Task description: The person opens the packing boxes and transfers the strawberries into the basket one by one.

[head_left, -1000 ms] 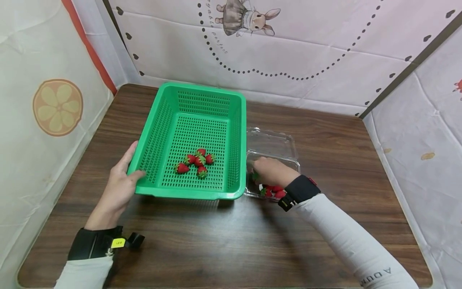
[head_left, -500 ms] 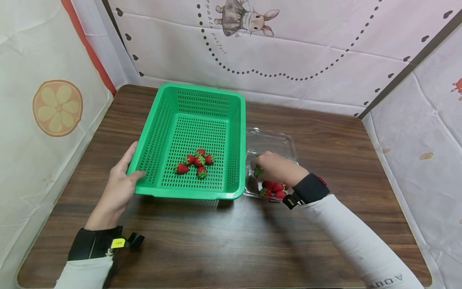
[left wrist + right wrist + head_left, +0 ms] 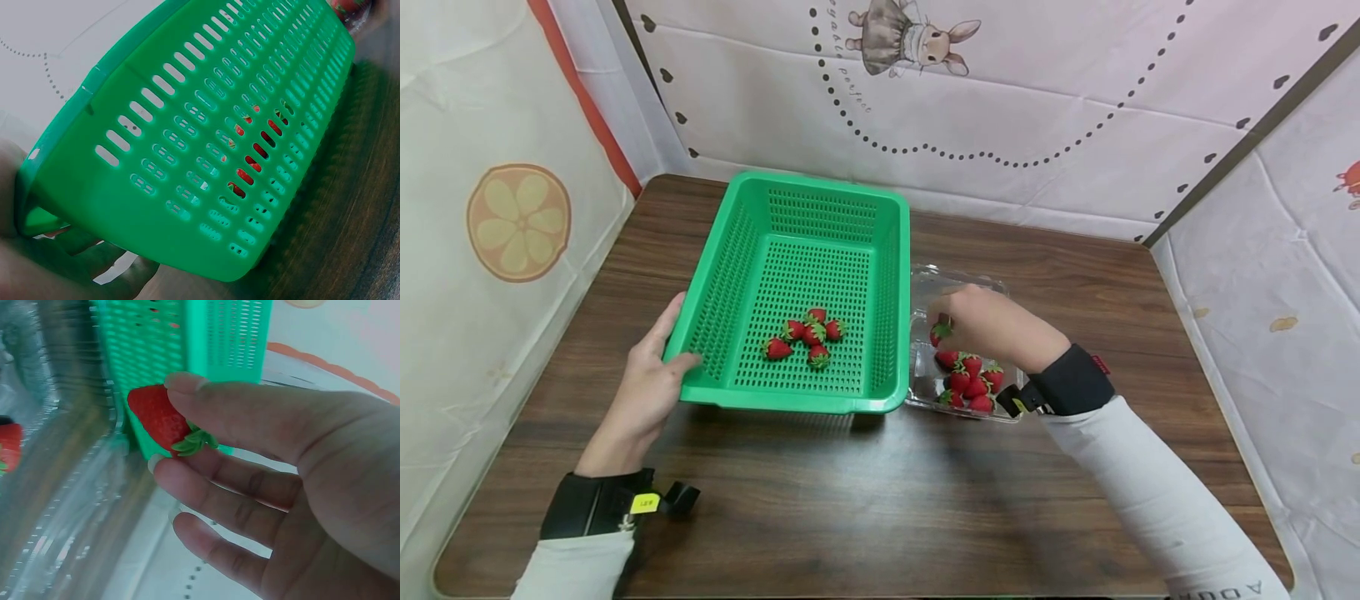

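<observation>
In the head view my left hand point(image 3: 643, 392) grips the near left corner of a green plastic basket point(image 3: 895, 317), thumb over the rim. The left wrist view shows the fingers curled beneath that rim. Several strawberries point(image 3: 814, 334) lie together on the basket's floor. My right hand point(image 3: 988, 325) is above an open clear plastic clamshell box point(image 3: 925, 387). Between thumb and fingers it pinches a strawberry point(image 3: 159, 417) with green leaves, clearly seen in the right wrist view. More strawberries point(image 3: 973, 383) sit in the box under the hand.
The box stands right beside the basket, its clear lid point(image 3: 925, 283) folded back toward the far side. Both are on a dark wooden table point(image 3: 820, 500). Printed white cloth point(image 3: 1037, 83) hangs behind and along both sides.
My right hand has risen out of the box, moving slightly right and away, with a strawberry in its fingers. More strawberries in the box are uncovered. The left hand and basket stay put.
</observation>
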